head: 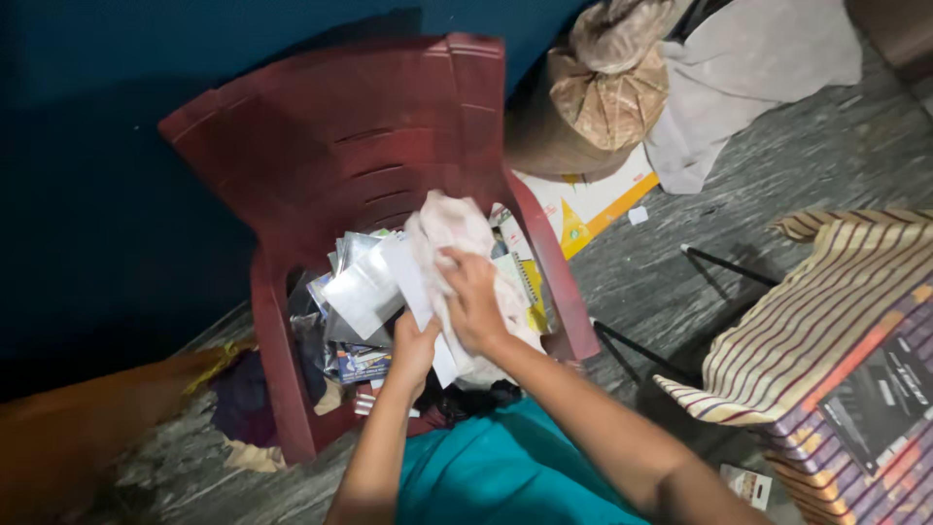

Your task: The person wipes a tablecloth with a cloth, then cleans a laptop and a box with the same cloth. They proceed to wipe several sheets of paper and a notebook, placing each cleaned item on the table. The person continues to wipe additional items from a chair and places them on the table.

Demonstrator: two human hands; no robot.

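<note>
We are leaning over a dark red plastic chair (pixel 330 156) whose seat is carrying a heap of papers and booklets (pixel 355 301). Our right hand (pixel 474 306) is pressing down on a crumpled pale cloth (pixel 449 228) lying over the seat's right edge, fingers curled, grip closed on its folds. Our left hand (pixel 413 352) is gripping a white sheet (pixel 413 282) at the seat's front edge. A striped cushion (pixel 816 311) is lying well apart on the floor.
</note>
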